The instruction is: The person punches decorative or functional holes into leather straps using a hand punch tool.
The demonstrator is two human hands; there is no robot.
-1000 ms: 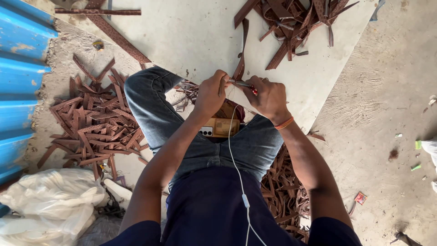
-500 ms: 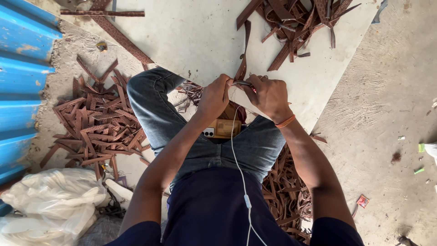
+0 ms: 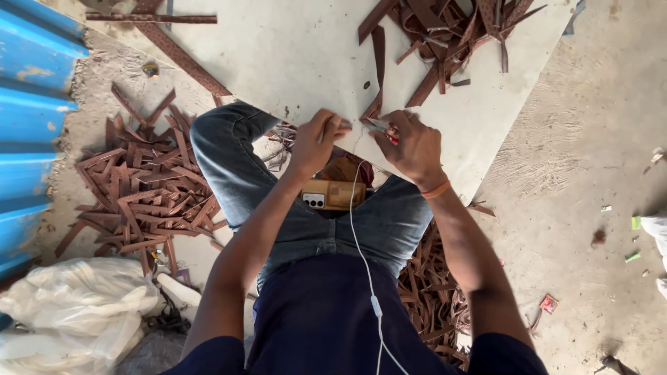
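Brown leather-like strips lie all around a person who sits on a sandy concrete floor (image 3: 577, 173) with a pale board (image 3: 292, 55) spread in front of the knees. The left hand (image 3: 316, 142) is curled shut around one end of a small dark strip piece (image 3: 346, 124), thumb pressed on top, just above the near edge of the board. The right hand (image 3: 411, 146), with an orange band (image 3: 436, 189) at the wrist, is closed around a small tool with red handles (image 3: 384, 128), whose tip points left toward the strip piece; whether the tip touches it is too small to tell. Both hands meet close together over the lap, between the raised knees in blue jeans (image 3: 236, 173).

On the lap, just near of the hands, rests a phone in a tan case (image 3: 333, 195), and a white earphone cable (image 3: 365, 278) runs from it down across the dark blue shirt. A heap of cut strips (image 3: 149, 194) covers the ground to the left, a second heap (image 3: 451, 35) lies on the far right part of the board, and a third (image 3: 434, 298) sits by the right thigh. Blue corrugated sheeting (image 3: 31, 118) stands along the left edge, and a white plastic bag (image 3: 76, 305) lies at the near left.
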